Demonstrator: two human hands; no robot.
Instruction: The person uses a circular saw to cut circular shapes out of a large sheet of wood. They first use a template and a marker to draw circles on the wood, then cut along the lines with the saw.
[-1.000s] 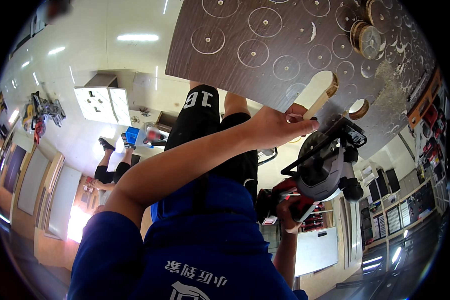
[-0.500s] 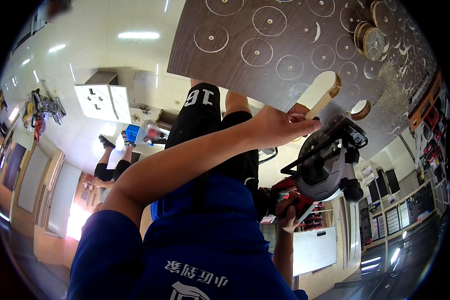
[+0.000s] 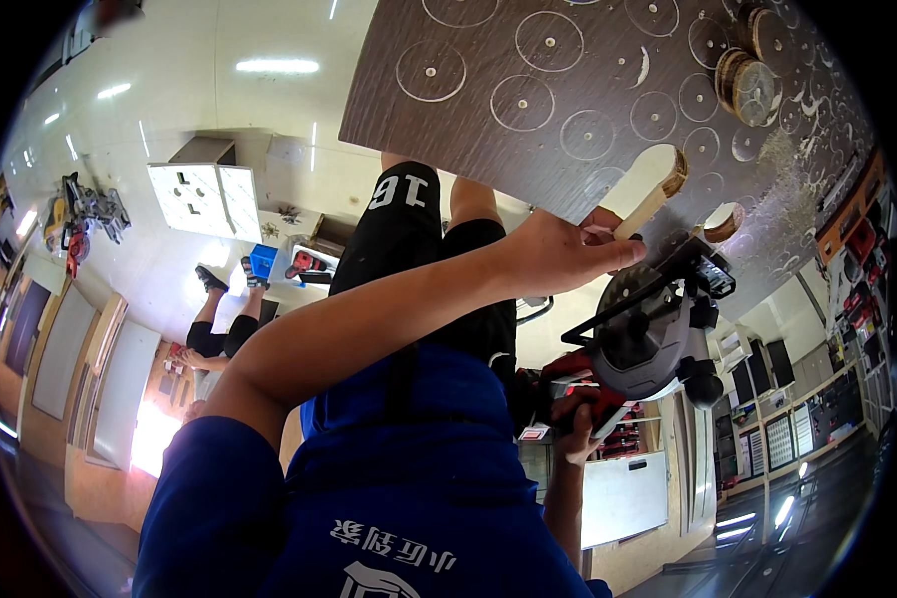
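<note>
My left hand reaches across my body and is closed on the near end of a pale wooden strip with a rounded far end. The strip lies over the edge of a dark brown board marked with scored circles. My right hand is wrapped round the handle of a red and black circular saw with a grey guard. The saw is at the board's near right edge, just beyond my left thumb. Its base hides part of that edge.
A stack of round wooden discs and a loose round offcut sit on the board, with sawdust around them. Another person is at the left, near a white cabinet. Tool shelves stand at the right.
The board and the discs on it have shifted slightly rightward in view. The strip and saw have moved a little with them. Both hands keep their hold.
</note>
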